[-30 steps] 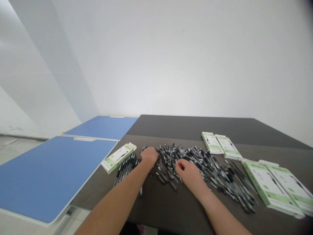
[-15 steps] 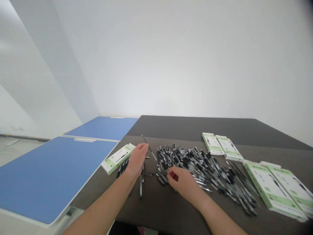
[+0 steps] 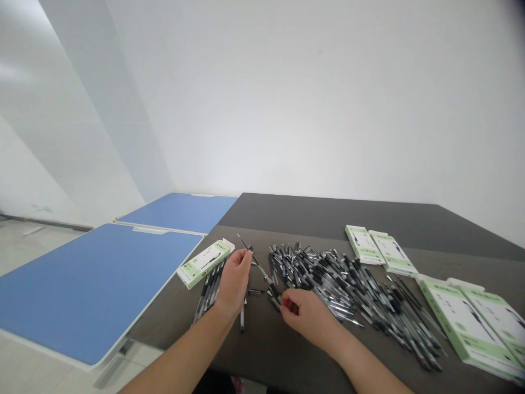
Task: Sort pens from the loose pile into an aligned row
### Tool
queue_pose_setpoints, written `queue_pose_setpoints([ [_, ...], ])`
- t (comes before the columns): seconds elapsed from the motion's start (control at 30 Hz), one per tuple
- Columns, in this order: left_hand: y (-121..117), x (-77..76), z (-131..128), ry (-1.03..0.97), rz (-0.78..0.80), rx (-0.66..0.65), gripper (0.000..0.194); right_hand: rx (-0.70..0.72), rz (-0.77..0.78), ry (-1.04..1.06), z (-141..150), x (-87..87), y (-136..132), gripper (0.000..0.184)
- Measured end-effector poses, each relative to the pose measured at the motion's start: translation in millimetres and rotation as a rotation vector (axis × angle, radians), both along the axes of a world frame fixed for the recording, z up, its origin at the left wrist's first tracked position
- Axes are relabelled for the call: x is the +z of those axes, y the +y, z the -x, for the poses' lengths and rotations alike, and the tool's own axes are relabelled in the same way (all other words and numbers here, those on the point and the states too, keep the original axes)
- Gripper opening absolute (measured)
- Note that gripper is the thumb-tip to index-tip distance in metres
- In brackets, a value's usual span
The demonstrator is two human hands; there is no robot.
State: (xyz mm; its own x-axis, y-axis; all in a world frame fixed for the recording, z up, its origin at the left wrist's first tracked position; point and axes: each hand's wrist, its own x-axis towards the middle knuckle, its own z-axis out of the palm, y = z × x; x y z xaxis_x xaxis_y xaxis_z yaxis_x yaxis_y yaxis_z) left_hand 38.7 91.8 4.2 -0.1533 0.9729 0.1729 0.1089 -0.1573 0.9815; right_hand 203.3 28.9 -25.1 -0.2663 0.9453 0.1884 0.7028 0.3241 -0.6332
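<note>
The left grip (image 3: 233, 283) is nearly closed, its fingertips on a slanted black pen (image 3: 259, 267). The right grip (image 3: 301, 313) curls in at that pen's lower end; whether it has hold is hidden. A heap of pens (image 3: 348, 290) lies just beside it on the dark bench (image 3: 328, 219), with green boxes (image 3: 467, 328) to the right and a lone box (image 3: 204, 267) by the left grip.

Right now the heap of pens (image 3: 348, 290) sits on the table (image 3: 328, 219), just past my right fingertips (image 3: 286, 306), and a loose pen (image 3: 258, 262) runs between my two hands. Off my left fingers (image 3: 245, 260), a pen box (image 3: 204, 271) lies behind a bunch of pens (image 3: 209, 293). Four more pen boxes (image 3: 467, 328) lie beyond the heap, and a second table (image 3: 94, 290) stands further left.
</note>
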Motion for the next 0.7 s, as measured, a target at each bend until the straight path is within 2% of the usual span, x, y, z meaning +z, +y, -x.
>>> queue_pose_setpoints([
  [0.23, -4.9, -5.4, -2.9, 0.089, -0.016, -0.022, 0.024, -0.022, -0.009, -0.012, 0.7, -1.0, 0.5, 0.012],
  [0.4, -20.9, 5.5, -3.0, 0.3, -0.053, -0.281, 0.024, -0.079, -0.015, 0.069, -1.4, 0.3, 2.4, 0.011],
  [0.47, -23.3, 7.6, 6.3, 0.429, -0.085, -0.303, 0.026, -0.103, -0.026, 0.108, -2.7, 2.3, 3.0, 0.013],
  [0.53, -23.4, 5.6, 20.2, 0.618, -0.103, -0.231, 0.023, -0.117, -0.033, 0.129, -3.5, 4.5, 3.0, 0.015],
  [0.6, -24.1, -0.2, 34.7, 0.836, -0.092, -0.181, 0.021, -0.121, -0.029, 0.14, -3.4, 6.2, 2.3, 0.016],
  [0.7, -30.0, -11.4, 48.5, 1.104, -0.046, -0.199, 0.02, -0.116, -0.023, 0.152, -2.2, 6.7, 0.5, 0.016],
])
